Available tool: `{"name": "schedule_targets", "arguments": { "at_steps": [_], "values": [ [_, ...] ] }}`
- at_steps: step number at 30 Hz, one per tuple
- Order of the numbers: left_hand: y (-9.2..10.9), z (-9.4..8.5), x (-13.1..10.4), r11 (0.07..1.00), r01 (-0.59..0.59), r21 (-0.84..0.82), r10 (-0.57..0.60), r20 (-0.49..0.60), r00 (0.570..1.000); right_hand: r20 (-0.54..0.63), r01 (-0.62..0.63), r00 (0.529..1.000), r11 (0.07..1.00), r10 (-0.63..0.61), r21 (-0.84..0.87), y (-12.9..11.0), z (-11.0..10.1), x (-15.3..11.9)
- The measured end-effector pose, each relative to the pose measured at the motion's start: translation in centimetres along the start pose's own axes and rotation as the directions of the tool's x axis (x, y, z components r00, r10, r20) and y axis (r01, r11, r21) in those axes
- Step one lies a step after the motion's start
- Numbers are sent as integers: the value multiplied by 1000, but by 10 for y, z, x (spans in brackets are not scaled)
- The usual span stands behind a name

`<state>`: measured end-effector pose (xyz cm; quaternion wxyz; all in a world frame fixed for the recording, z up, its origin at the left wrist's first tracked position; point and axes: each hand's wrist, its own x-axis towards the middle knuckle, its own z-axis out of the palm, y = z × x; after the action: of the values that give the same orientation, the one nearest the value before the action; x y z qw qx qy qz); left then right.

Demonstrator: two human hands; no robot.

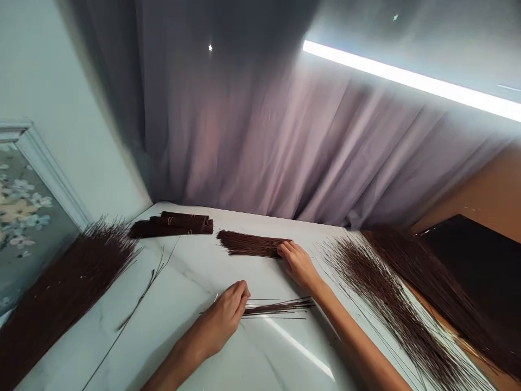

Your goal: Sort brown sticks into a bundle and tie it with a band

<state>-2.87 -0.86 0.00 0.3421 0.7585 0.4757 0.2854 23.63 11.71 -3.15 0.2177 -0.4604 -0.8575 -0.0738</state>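
Note:
My right hand point(299, 263) has its fingers curled round the right end of a bundle of thin dark brown sticks point(252, 244) lying on the white marbled table. Nearer to me, my left hand point(223, 315) is closed, thumb and fingers pressed together, just above a small loose group of the same thin sticks point(279, 309). These sticks come out to the right from beneath the hand, and a few tips show on its left. Whatever the left fingertips pinch is hidden.
Tied dark bundles point(183, 222) lie at the table's back left. A large stick pile point(69, 277) covers the left edge, with a few stray sticks point(150, 282) beside it. Two more piles, a looser one point(386, 293) and a denser one point(439, 293), lie right. A curtain point(264, 136) hangs behind.

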Motion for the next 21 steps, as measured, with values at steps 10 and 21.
{"name": "schedule_targets", "arguments": {
  "at_steps": [10, 21],
  "values": [
    [3, 2, 0, 976, 179, -125, -179, 16, 984, -287, -187, 924, 954, 252, 236, -45, -66, -36],
    [7, 15, 8, 926, 164, -340, -129, 124, 984, -194, -252, 906, 848, 376, 466, -115, -47, -90]
  ]
}}
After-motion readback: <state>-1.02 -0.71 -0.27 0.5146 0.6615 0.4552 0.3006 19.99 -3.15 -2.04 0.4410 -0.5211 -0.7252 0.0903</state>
